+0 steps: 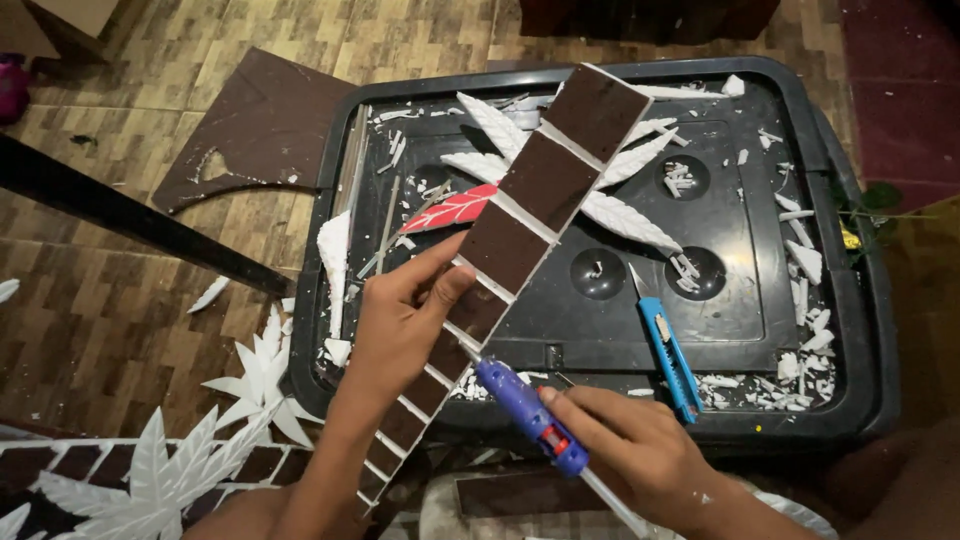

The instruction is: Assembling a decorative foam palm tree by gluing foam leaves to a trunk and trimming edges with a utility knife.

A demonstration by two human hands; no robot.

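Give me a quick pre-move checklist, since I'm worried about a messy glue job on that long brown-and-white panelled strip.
1. Left hand steadies the long brown strip with white dividers: ok.
2. Right hand grips the blue glue gun: ok.
3. Gun nozzle meets the strip's edge: ok, it appears to touch.
4. Glue flowing: cannot tell.
5. Blue utility knife lies apart from both hands: ok.
6. Black plastic lid free of white foam scraps: not ok.
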